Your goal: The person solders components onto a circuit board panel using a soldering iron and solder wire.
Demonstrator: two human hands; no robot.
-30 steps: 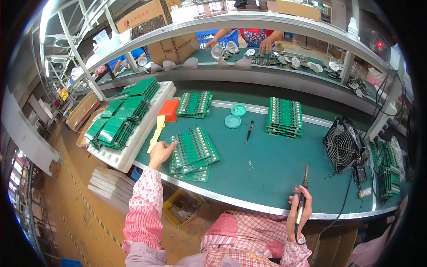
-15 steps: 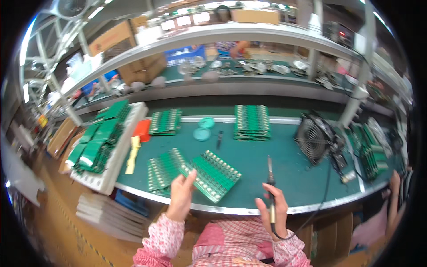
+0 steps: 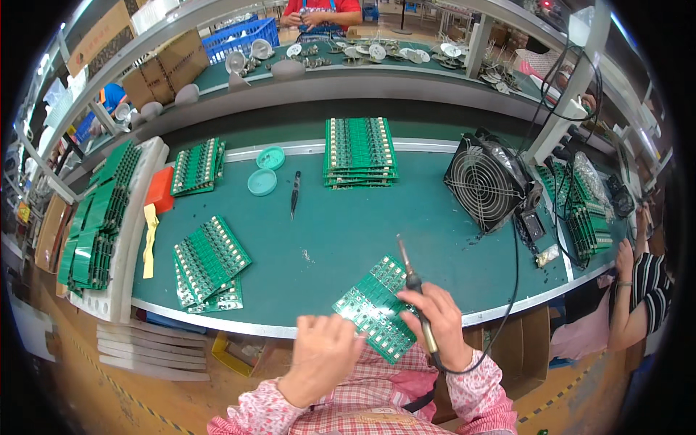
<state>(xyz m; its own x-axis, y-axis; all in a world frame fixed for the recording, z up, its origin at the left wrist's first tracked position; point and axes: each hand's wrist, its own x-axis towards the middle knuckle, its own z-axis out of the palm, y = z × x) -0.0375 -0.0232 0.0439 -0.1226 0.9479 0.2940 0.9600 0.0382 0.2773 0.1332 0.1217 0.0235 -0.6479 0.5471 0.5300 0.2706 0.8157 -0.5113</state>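
My left hand [image 3: 322, 355] is closed at the left corner of a green circuit board [image 3: 373, 308], its fingertips mostly hidden. The board lies tilted across the table's front edge, rows of small parts facing up. In my right hand [image 3: 441, 322] is a soldering iron [image 3: 413, 279], its metal tip pointing up and away above the table. The fingers of that hand are beside the board's right edge; whether they touch it I cannot tell. Left of my hands, a few more boards [image 3: 210, 257] lie in a loose, crossed stack.
Board stacks stand at back centre [image 3: 360, 156] and back left [image 3: 197, 167]. A white foam tray [image 3: 119, 297] holds many boards. Teal round dishes [image 3: 262, 183], tweezers [image 3: 295, 196], an orange-red piece [image 3: 160, 190] and a black fan [image 3: 484, 185] sit around. Another person's arm [image 3: 625, 290] is at right.
My left hand has carried the circuit board right and nearer, off the loose stack. My right hand with the soldering iron has come left beside it. The view has shifted.
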